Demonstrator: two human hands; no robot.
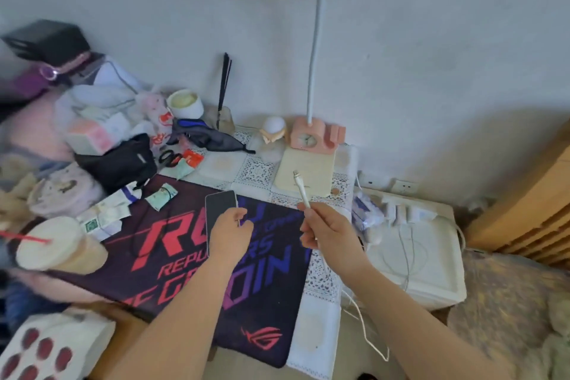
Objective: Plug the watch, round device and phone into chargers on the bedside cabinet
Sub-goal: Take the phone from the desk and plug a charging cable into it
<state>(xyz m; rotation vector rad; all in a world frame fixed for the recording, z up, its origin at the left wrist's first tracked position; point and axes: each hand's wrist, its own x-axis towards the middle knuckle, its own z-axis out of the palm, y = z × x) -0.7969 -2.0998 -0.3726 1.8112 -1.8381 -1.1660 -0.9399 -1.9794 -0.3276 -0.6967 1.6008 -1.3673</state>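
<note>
My left hand (229,233) grips a phone (219,207) with a dark blank screen, held upright above the black mouse mat (191,274). My right hand (327,231) pinches a white charging cable (300,187) just below its plug, and the connector tip points up and to the left, a short gap right of the phone. The cable trails down past my right wrist and off the table's front edge. On the low white bedside cabinet (431,284) to the right lie white chargers (401,211) and coiled white cables. The watch and round device are not clearly visible.
A pink clock lamp base (308,137) with a green lamp head stands at the back by the wall. A drink cup with a red straw (58,248), a black pouch (120,163), scissors and clutter fill the left. Wall sockets (404,187) sit behind the cabinet.
</note>
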